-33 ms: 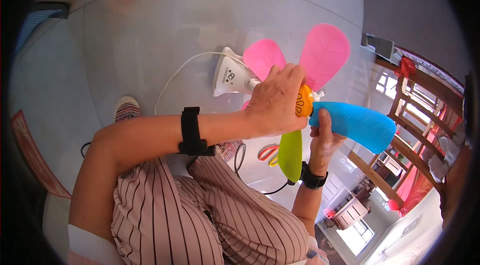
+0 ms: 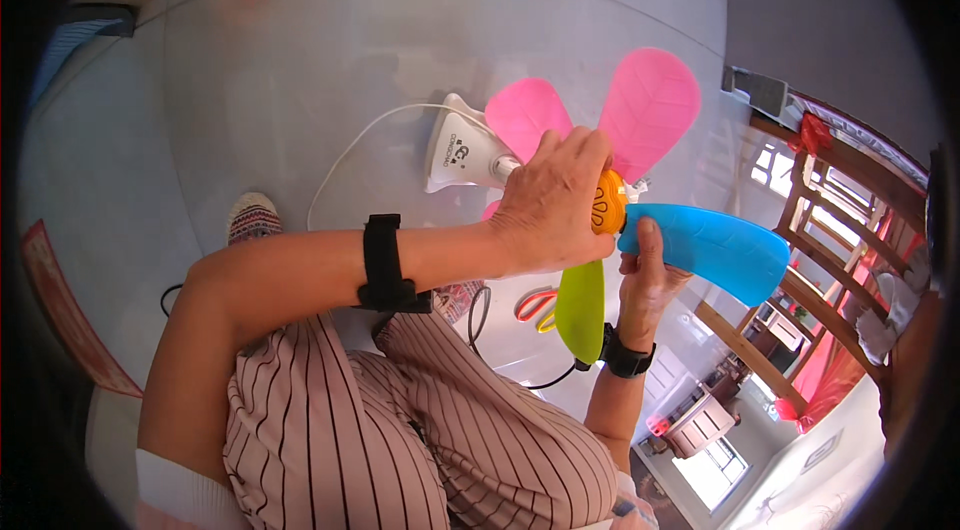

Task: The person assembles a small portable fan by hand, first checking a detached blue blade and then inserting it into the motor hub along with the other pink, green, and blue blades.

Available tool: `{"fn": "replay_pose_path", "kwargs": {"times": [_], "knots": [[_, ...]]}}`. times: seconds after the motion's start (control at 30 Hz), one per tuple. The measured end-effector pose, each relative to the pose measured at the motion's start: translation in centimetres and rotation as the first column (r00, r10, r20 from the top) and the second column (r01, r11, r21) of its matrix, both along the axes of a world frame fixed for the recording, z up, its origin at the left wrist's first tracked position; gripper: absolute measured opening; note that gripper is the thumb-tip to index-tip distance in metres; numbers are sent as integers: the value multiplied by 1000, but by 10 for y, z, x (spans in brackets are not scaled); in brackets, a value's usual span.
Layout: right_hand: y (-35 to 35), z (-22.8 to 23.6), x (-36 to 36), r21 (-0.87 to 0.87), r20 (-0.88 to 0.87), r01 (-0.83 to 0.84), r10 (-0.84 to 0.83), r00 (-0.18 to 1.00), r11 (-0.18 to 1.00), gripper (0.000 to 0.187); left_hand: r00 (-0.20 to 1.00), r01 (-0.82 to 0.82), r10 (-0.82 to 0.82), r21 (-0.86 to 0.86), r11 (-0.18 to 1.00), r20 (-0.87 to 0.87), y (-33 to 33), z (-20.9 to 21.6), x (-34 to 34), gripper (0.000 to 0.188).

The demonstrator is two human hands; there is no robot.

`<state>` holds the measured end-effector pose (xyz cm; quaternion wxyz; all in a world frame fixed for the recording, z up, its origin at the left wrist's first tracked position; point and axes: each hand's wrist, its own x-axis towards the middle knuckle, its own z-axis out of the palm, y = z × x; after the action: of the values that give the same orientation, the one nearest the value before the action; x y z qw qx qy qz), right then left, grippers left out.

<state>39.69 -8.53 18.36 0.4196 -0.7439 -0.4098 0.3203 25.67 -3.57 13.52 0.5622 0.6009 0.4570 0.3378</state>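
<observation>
The fan (image 2: pixel 609 192) is held in front of the person, above the striped trousers (image 2: pixel 400 430) and somewhat right of centre, with its white base (image 2: pixel 464 152) to the left of the blades. The left hand (image 2: pixel 555 198) grips the orange hub (image 2: pixel 611 205), its fingers curled over the top and its thumb at the lower edge. The right hand (image 2: pixel 652 282) pinches the blue blade (image 2: pixel 712 248) near the hub, thumb pressed on its face; the other fingers are mostly hidden behind it. Two pink blades (image 2: pixel 650 110) spread above the left hand, and a green blade (image 2: pixel 581 315) points downward, just left of the right hand. A white cord (image 2: pixel 345 152) curves from beside the base over the grey floor (image 2: pixel 290 60). A patterned shoe (image 2: pixel 254 218) shows beyond the left forearm.
</observation>
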Motion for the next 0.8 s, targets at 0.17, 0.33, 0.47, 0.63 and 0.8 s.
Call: {"fn": "replay_pose_path", "kwargs": {"times": [0.17,0.33,0.47,0.63,0.8], "knots": [[-1,-4,3,-42,-173,74,-80,982,996,9,998,25,-25,8,1000,-62,0,0,3,54],[0,-9,8,-30,-299,46,-53,953,998,15,998,-6,6,1,1000,-64,0,-1,1,54],[0,-10,8,-38,-320,14,-25,947,999,16,999,-23,23,-10,1000,-34,0,-4,2,54],[4,-7,0,-67,-228,-16,0,974,998,11,999,-36,36,-3,999,-2,-2,-7,-2,53],[10,3,-4,-147,-158,-63,40,987,987,16,998,-53,54,-24,998,39,-4,-10,-6,53]]}}
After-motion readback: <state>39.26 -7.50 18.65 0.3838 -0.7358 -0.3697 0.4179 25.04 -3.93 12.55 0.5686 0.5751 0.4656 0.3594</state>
